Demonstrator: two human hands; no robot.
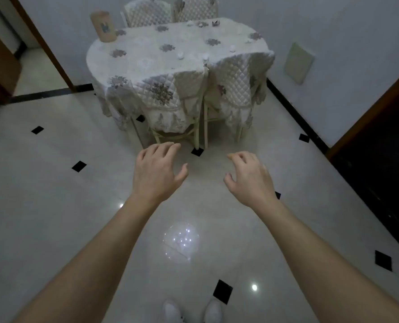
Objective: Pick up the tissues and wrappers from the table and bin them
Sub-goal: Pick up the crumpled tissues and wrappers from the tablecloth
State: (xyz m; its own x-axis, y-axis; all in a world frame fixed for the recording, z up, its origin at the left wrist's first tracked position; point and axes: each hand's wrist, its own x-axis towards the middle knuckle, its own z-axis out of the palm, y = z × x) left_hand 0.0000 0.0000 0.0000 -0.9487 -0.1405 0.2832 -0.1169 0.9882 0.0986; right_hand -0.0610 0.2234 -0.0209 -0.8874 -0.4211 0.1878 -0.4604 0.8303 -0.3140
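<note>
Tissues [181, 54] and wrappers [215, 23] lie scattered over far side of table [147, 57], none collected — left hand [156, 173] and right hand [249, 180] both relaxed and empty, stretched over floor [54, 183] well short of it — so, by my reading, approach, pick-up and disposal are all ahead.

Small white wads, probably tissues [181, 55], across table [145, 46]
</note>
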